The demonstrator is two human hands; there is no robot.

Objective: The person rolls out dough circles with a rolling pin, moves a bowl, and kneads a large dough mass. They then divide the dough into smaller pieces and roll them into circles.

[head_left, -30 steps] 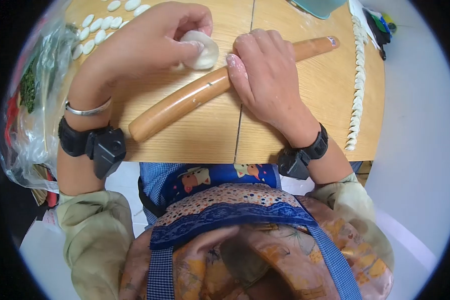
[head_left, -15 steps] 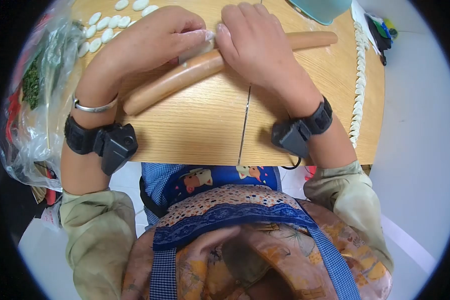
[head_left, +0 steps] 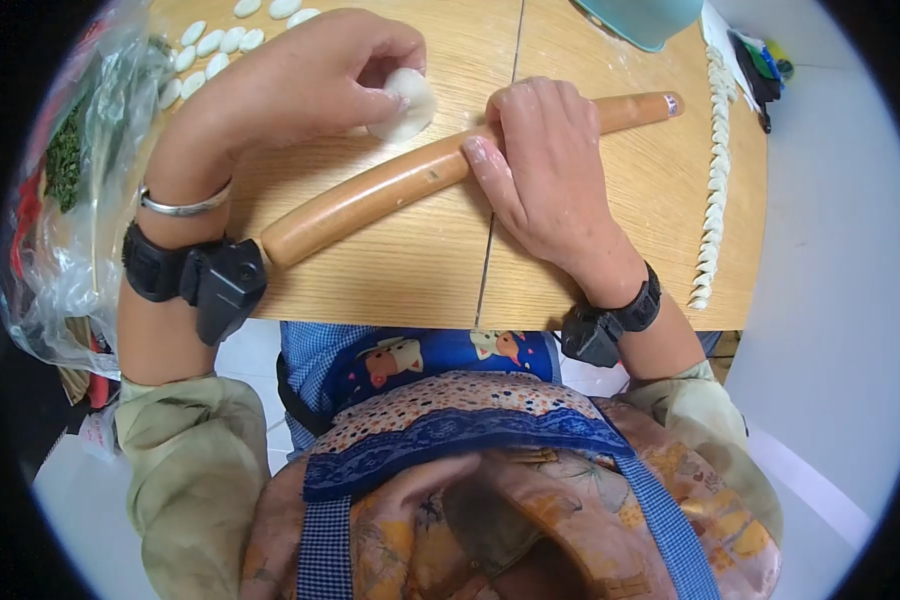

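Note:
Between the thumb and fingers of my left hand (head_left: 345, 75) is a round, pale dough wrapper (head_left: 408, 108), pinched at its left edge. My right hand (head_left: 550, 175) rests over a long wooden rolling pin (head_left: 370, 200), its fingers curled around the far side and the thumb along the near side. The pin lies slanted across the table, just on my side of the wrapper, and its left end comes close to my left wrist. Several small flattened dough pieces (head_left: 210, 43) lie at the far left, partly hidden behind my left forearm.
A long row of overlapping pale dough pieces (head_left: 715, 180) runs along the right edge of the wooden table (head_left: 390, 285). Part of a light blue container (head_left: 645, 22) stands at the back right. On the left are clear plastic bags (head_left: 105, 200) and green leaves (head_left: 65, 160).
The rolling pin has come nearer to me under my right hand, which also shifted right. The wrapper, mostly hidden before, now shows in my left hand.

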